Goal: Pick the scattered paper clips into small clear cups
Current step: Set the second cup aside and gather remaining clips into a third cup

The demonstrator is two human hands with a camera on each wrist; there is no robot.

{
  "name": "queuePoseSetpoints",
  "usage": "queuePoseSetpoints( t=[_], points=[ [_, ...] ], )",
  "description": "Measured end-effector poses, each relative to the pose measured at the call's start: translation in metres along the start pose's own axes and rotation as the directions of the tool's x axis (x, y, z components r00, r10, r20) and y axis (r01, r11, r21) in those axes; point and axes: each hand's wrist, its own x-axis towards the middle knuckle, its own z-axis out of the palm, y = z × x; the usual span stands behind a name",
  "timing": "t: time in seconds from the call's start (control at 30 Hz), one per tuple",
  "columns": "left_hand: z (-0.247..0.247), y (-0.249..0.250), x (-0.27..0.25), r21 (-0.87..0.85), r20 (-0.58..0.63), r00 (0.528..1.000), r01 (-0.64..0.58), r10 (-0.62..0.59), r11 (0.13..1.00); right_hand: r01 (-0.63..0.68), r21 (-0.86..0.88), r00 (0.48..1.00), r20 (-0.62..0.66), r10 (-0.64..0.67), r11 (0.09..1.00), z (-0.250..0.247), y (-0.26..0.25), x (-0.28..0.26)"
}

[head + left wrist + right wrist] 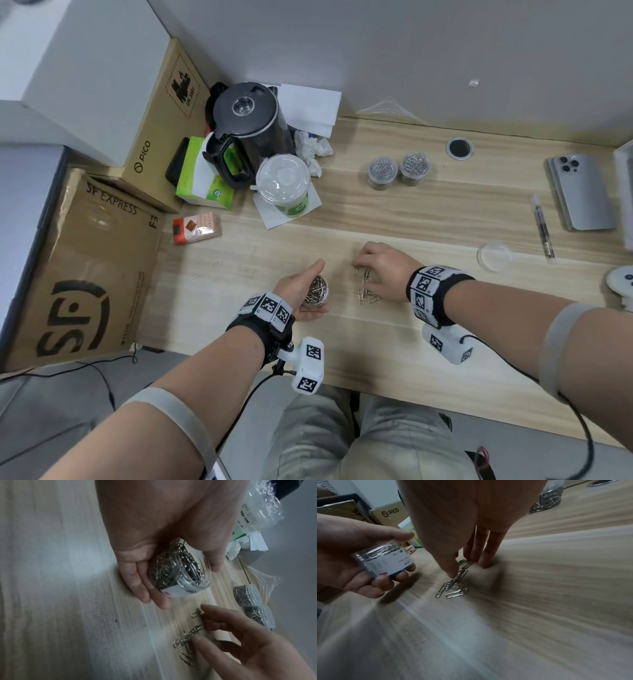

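Lower centre of the frame: the right hand [383,270], fingers spread, is pressing on the paper clips [365,287]; their row is running toward the viewer, just right of the cup [317,289] the left hand [301,291] is gripping.

The pale wood-grain bench [428,219] carries loose paper clips [365,287] at lower centre. Two filled clear cups [399,170] stand upper centre beside a round cable hole [460,148]. A phone [580,192], pen [543,228] and clear lid [495,257] lie right; a kettle [248,130], lidded cup [283,183] and crumpled tissues [313,147] upper left.
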Motion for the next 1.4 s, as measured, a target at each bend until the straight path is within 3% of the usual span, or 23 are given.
queuePoseSetpoints(
  t=[0.9,1.03,1.4],
  points=[
    [0.007,0.007,0.004,0.036,0.010,1.000,-0.024,0.023,0.999,0.018,0.005,0.992,0.124,-0.018,1.000,0.003,0.005,-0.012],
    [0.010,0.007,0.006,0.042,0.019,0.999,-0.029,0.028,0.999,0.022,0.029,0.995,0.096,-0.025,0.999,0.008,0.003,-0.014],
    [0.012,0.010,0.007,0.042,0.021,1.000,-0.023,0.022,0.999,-0.103,0.027,0.987,0.131,0.098,0.994,0.001,-0.003,-0.008]
  ],
)
